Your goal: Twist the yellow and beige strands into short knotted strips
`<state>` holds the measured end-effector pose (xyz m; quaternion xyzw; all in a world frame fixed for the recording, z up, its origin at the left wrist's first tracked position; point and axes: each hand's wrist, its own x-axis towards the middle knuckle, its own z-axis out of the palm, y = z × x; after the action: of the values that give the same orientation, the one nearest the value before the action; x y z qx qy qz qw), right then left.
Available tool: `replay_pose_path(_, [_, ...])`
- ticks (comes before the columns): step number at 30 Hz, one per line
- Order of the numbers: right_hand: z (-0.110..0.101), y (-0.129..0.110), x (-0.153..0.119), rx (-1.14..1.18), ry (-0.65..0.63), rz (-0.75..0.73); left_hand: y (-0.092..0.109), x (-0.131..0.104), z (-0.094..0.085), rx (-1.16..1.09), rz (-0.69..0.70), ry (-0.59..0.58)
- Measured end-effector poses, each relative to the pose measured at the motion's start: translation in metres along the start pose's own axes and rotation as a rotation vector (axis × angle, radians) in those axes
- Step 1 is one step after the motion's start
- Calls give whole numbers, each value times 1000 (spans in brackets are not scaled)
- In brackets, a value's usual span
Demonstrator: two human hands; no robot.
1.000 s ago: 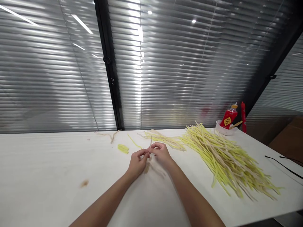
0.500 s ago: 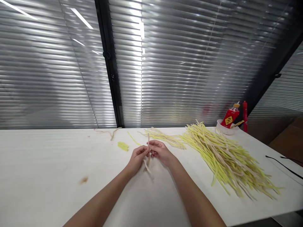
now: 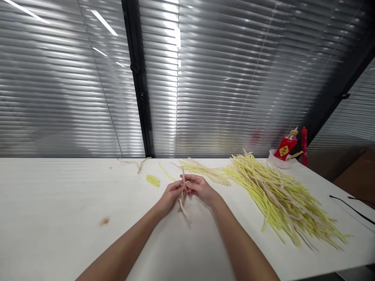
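Fingertip to fingertip above the white table (image 3: 58, 218), my left hand (image 3: 170, 196) and my right hand (image 3: 199, 188) both pinch beige pipe cleaners (image 3: 183, 173). One end points up between the fingers, and a couple of loose ends hang below toward me. The part where the stems meet is hidden by my fingers. Just left of my hands lies a flat yellow folded piece (image 3: 152, 180), with a single yellow pipe cleaner (image 3: 166, 171) close by.
A large pile of yellow and beige pipe cleaners (image 3: 281, 195) covers the right side. A smaller bunch (image 3: 205, 171) lies behind my hands. At the back right, a red bottle (image 3: 285, 148) leans in a white bowl (image 3: 278, 162). A black cable (image 3: 351, 208) and beige scraps (image 3: 140, 166) also lie there.
My right fingers have shifted slightly around the beige stem, and the grip of both hands holds. The whole view has moved a little.
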<state>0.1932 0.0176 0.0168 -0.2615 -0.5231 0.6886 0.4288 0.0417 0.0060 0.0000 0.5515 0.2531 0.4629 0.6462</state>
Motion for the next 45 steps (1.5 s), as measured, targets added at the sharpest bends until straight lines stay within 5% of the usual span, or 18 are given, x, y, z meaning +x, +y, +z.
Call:
replay_pose_path(12, [-6, 12, 5, -41, -29, -67, 11, 2, -10, -20, -228, -70])
replay_pose_path(22, [-4, 14, 9, -127, 218, -121, 9, 3, -17, -16, -223, -141])
replay_pose_path(36, [9, 21, 12, -324, 587, -329, -12, 8, -22, -21, -127, 57])
replay_pose_path(41, [2, 19, 11, -253, 355, -214, -8, 7, -23, -48, -129, 52])
replay_pose_path(45, [-1, 21, 12, -198, 320, -255, -4, 6, -21, -79, -145, 40])
